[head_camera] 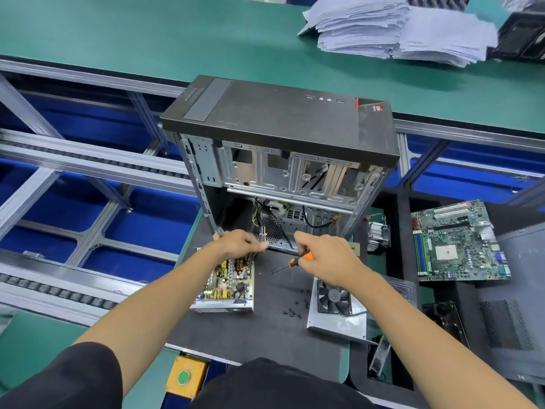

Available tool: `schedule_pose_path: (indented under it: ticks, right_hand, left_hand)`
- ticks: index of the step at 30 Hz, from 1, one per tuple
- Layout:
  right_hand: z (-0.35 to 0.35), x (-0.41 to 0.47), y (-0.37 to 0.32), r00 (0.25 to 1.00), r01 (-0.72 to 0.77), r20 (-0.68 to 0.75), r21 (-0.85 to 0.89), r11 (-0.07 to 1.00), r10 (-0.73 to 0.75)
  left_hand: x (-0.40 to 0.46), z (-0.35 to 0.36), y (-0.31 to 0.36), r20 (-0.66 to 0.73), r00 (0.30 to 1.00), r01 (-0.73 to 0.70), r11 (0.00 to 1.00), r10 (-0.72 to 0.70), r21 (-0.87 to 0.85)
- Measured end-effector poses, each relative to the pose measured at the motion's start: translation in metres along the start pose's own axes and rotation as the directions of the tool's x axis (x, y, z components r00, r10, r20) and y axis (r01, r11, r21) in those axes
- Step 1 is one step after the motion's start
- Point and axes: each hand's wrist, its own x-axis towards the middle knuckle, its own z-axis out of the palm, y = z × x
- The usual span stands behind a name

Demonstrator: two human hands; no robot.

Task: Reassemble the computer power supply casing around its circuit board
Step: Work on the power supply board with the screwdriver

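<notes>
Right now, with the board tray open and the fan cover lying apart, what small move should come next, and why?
Probably free the cables first: the left hand pinches them where they run from the board tray into the tower. The right hand holds the screwdriver. The fan cover lies apart and the screws are loose, so closing looks premature.

Beside the black computer case, a green motherboard, a yellowish circuit board and an orange-and-black screwdriver are seen on a black mat.
</notes>
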Motion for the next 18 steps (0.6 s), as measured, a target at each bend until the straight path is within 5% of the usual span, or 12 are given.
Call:
schedule_pose_path:
  ticks: [6, 18]
  right_hand:
    - [0.006, 0.003, 0.003, 1.0, -0.001, -0.004, -0.009, 1.0, 0.001]
    - [0.008, 0.005, 0.006, 1.0, -0.004, -0.011, -0.022, 1.0, 0.004]
  left_hand:
    - [-0.006, 0.024, -0.002, -0.302, 0.933, -0.093, 0.941, 0.196, 0.325]
    - [-0.004, 0.031, 0.002, -0.355, 0.927, 0.01, 0.938, 0.122, 0.348]
